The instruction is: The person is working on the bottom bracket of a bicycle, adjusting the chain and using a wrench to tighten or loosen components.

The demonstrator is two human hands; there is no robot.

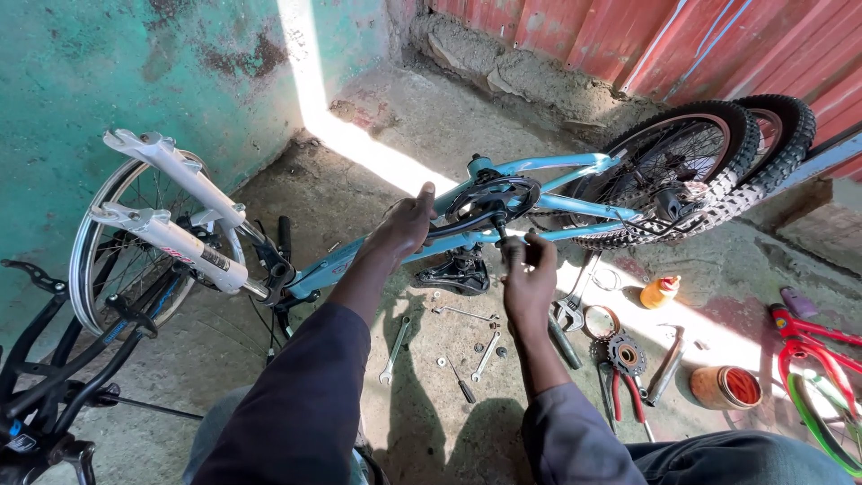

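A light blue bicycle frame (548, 164) lies upside down across the concrete floor, white fork (175, 238) at the left, knobby rear tyre (718, 180) at the right. My left hand (404, 220) grips the black crank arm beside the chainring (494, 198). My right hand (528, 269) is closed around the end of the crank, where a short dark part points down. The black saddle (460, 274) rests on the ground under the frame.
Spanners (393, 352), a screwdriver (462, 386), an adjustable wrench (570, 310), red-handled pliers (620, 391), a sprocket (626, 352), an orange bottle (660, 292) and an orange tin (725, 386) lie on the floor. A black bicycle (45, 395) stands left, a red and green one (822, 377) right.
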